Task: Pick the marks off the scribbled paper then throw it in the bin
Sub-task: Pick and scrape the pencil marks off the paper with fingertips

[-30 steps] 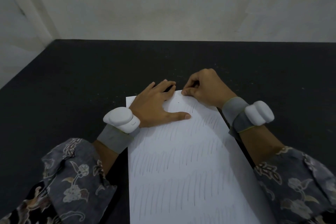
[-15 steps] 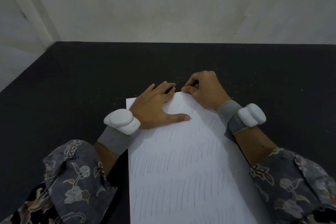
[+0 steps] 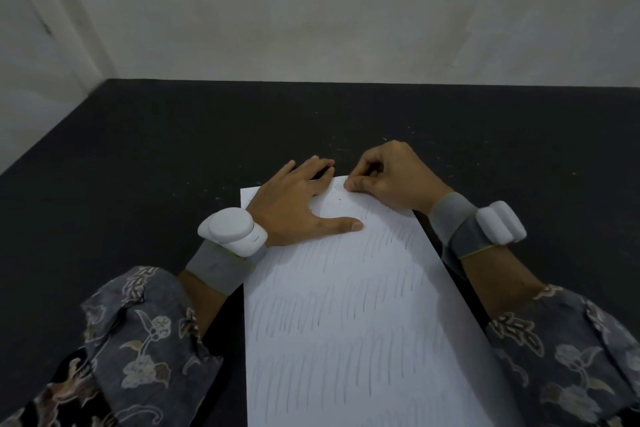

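head view: the scribbled paper (image 3: 349, 315) lies flat on the black table (image 3: 138, 156), covered in rows of short pencil strokes. the left hand (image 3: 294, 208) rests flat on the paper's far left corner, fingers straight and thumb spread out across the sheet — an open, pressing grip. the right hand (image 3: 391, 177) sits at the paper's far edge, fingers curled in, thumb and fingertip pinched tight together at the sheet; what lies between them is too small to tell. each wrist beside the paper carries a grey band with a white device (image 3: 232, 230).
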`<state>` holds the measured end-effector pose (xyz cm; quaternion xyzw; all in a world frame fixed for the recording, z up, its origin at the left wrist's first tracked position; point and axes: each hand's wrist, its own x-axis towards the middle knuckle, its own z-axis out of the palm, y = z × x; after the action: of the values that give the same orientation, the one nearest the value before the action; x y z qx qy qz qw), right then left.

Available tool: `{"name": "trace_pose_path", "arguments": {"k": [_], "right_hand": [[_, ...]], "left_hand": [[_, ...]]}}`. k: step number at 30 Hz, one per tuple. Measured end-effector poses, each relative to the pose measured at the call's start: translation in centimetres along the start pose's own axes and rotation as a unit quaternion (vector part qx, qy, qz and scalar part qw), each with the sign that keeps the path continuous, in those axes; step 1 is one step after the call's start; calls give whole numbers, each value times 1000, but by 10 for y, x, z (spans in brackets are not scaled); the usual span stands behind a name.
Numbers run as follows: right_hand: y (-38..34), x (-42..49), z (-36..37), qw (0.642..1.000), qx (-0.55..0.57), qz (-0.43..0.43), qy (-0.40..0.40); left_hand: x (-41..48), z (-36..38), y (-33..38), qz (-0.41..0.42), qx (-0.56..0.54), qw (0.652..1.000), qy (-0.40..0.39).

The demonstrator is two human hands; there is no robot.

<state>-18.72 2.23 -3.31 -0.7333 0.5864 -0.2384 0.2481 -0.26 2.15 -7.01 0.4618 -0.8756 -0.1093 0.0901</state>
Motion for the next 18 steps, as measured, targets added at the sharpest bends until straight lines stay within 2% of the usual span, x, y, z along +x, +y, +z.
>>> {"name": "trace_pose_path", "arguments": {"k": [2, 6, 7, 11, 13, 16, 18], "right_hand": [[1, 3, 1, 1000, -9, 0, 4], [4, 8, 9, 996, -15, 11, 92], [4, 7, 7, 997, -15, 9, 79], [1, 1, -4, 998, 17, 4, -55], [2, 1, -4, 999, 19, 9, -38], [2, 4, 3, 999, -2, 3, 40], [1, 4, 3, 1000, 3, -1, 21]], "left_hand": [[1, 0, 0, 0, 1, 1000, -2], [1, 1, 0, -3, 3, 1000, -2], [1, 1, 0, -2, 2, 1000, -2], [0, 0, 0, 2, 2, 1000, 4], [1, -1, 0, 1, 6, 1000, -1], [0, 0, 1, -2, 3, 1000, -3], [0, -1, 1, -4, 2, 1000, -3]]}}
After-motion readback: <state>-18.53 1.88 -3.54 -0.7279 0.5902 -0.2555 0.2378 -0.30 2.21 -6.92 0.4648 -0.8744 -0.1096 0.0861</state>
